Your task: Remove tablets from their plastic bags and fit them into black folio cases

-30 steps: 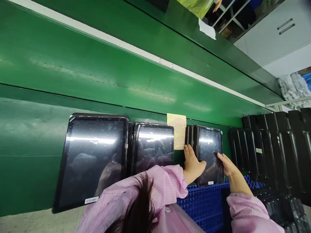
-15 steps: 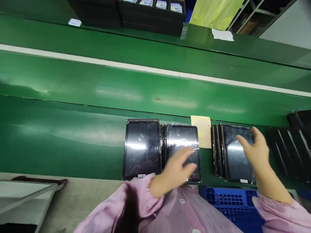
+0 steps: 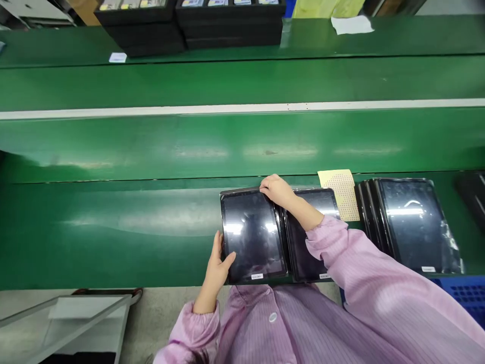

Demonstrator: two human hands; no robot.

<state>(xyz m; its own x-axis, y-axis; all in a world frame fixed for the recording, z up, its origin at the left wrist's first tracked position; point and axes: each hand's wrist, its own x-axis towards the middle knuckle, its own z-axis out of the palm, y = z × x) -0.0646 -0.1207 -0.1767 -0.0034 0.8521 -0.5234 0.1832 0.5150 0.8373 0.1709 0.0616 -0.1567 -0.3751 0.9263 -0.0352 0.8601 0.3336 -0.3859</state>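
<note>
Three groups of black tablets lie on the near green bench. My left hand grips the lower left corner of the left tablet, thumb on its screen. My right hand curls over that tablet's top right corner, with my pink sleeve crossing the middle tablet. The right-hand stack of tablets lies untouched, wrapped in clear film.
A yellow dotted sheet lies between the middle and right tablets. A green conveyor belt with a white stripe runs behind. Black trays stand on the far bench. A blue crate sits low right, a metal frame low left.
My view swung left. Both hands left the right-hand stack and crossed to the left tablet, now gripping it at opposite corners.
</note>
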